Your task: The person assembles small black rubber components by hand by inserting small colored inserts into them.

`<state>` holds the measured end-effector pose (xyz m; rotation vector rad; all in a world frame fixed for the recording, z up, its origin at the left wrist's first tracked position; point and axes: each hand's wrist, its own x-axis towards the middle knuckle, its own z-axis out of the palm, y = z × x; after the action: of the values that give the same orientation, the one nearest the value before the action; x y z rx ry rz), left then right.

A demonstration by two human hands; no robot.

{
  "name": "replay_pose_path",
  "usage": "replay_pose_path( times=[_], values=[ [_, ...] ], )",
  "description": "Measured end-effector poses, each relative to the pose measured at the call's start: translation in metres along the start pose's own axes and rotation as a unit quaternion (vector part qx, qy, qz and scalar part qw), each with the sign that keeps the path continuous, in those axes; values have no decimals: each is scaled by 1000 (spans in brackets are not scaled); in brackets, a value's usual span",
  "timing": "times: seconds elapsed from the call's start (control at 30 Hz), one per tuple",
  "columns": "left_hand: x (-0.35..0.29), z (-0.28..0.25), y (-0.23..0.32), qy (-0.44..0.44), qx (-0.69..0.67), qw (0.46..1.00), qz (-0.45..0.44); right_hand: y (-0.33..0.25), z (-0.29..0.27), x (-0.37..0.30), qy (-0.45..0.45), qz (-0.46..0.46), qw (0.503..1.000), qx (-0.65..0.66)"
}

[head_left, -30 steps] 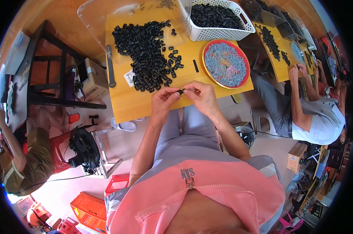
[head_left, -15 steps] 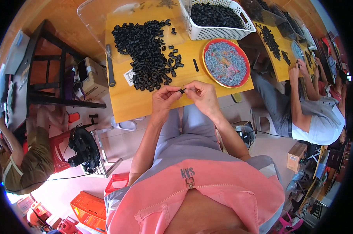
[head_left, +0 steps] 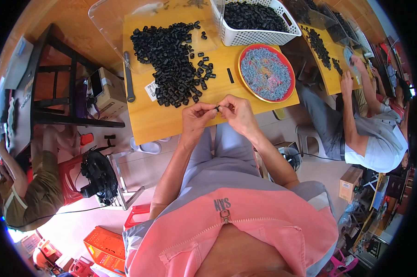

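Note:
Over the near edge of the wooden table (head_left: pixel 146 122), my left hand (head_left: pixel 197 117) and my right hand (head_left: pixel 238 114) meet, thumbs and fingers pinching a small black plastic part (head_left: pixel 217 108) between them. Its finer shape is hidden by the fingertips. A heap of similar black parts (head_left: pixel 169 69) spreads just beyond my left hand, with several loose ones at its right side. Beyond my right hand stands a red, yellow-rimmed round tray (head_left: pixel 241 78) full of tiny silvery pieces (head_left: pixel 264 69), probably small metal hardware.
A white perforated basket (head_left: pixel 259 38) of black parts stands at the back, beside a clear plastic bin (head_left: pixel 108 34). A black strip (head_left: pixel 230 75) and a dark long-handled tool (head_left: pixel 129 78) lie on the table. At right, another person (head_left: pixel 370 147) works at a second table.
Both hands stay together at the table edge, shifted very slightly, still pinching the black part. At right, the other person's far hand has moved toward a small tray.

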<state>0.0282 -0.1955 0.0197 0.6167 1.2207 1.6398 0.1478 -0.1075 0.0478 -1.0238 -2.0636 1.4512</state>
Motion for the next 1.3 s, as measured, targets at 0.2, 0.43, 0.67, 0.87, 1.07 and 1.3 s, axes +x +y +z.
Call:
replay_pose_path(
  times=[0.2, 0.43, 0.67, 0.87, 1.07, 1.3],
  values=[
    [5, 5, -12, 33, 51, 997, 40, 6, 4, 4, 21, -35, 999, -29],
    [10, 15, -18, 78, 46, 996, 12, 13, 7, 2, 95, -122, 983, -101],
    [12, 25, -22, 147, 19, 989, 6, 5, 18, -5, 108, -122, 978, -131],
    [13, 21, -14, 146, 26, 988, -40, 8, 14, 0, 112, -175, 960, -189],
    [14, 18, -17, 143, 56, 988, 20, 5, 0, 10, 145, -189, 949, -208],
    [7, 2, -30, 133, 78, 987, 45, 16, -29, 22, 162, -132, 953, -218]
  ],
)
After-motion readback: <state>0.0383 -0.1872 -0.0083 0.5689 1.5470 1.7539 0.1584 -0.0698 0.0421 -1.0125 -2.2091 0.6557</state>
